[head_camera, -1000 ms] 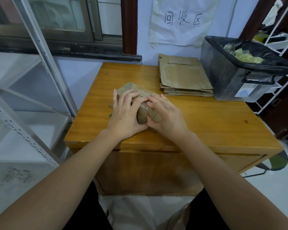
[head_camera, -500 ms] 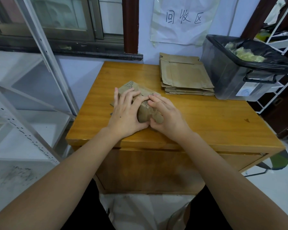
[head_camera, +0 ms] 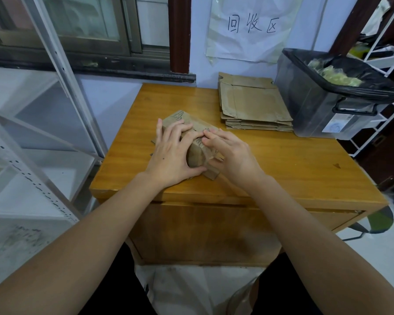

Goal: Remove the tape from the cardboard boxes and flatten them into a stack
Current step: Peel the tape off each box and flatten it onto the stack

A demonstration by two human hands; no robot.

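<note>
Cardboard box [head_camera: 187, 123] sits on wooden cabinet [head_camera: 293, 164], near its front-left edge. Left hand [head_camera: 172, 155] grips the box, fingers curled over its top; right hand [head_camera: 229, 154] pinches its top seam. Flattened stack [head_camera: 253, 105] lies at cabinet rear, beside black-lined bin [head_camera: 323, 105]. Wall sheet [head_camera: 251, 28] above reads "回收区".

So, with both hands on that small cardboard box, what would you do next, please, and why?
Probably peel the tape along the top seam: the right hand has fingertips there, the left hand steadies the cardboard box, which is not yet flat like the stack.
</note>
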